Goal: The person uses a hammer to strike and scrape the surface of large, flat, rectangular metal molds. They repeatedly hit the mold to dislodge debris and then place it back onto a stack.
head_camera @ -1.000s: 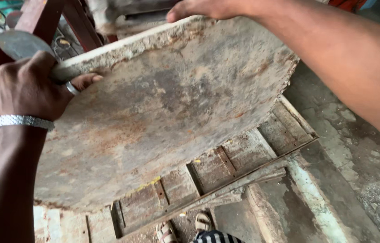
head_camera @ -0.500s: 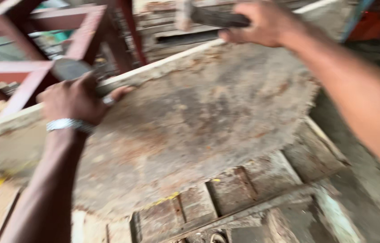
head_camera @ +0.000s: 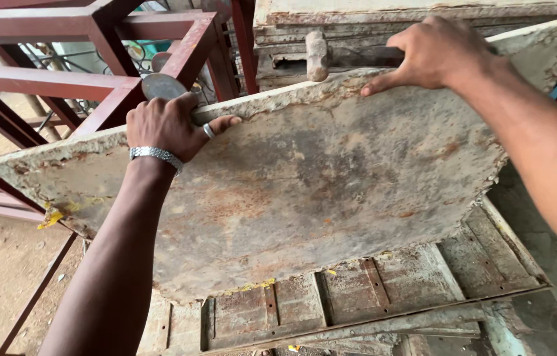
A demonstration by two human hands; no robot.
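A large rusty, cement-crusted metal plate stands tilted in front of me, its top edge held by both hands. My left hand, with a ring and a metal watch band, grips that edge together with a round-headed metal tool. My right hand presses on the plate's upper right edge and holds a hammer whose head points left.
Dark red steel frames stand at the left and behind. A ribbed metal formwork panel lies under the plate. More crusted panels are stacked behind. Bare dirt ground shows at lower left.
The view has shifted and the plate now sits lower and further from me. Both hands keep their grip on its top edge; the hammer head is now plainly visible.
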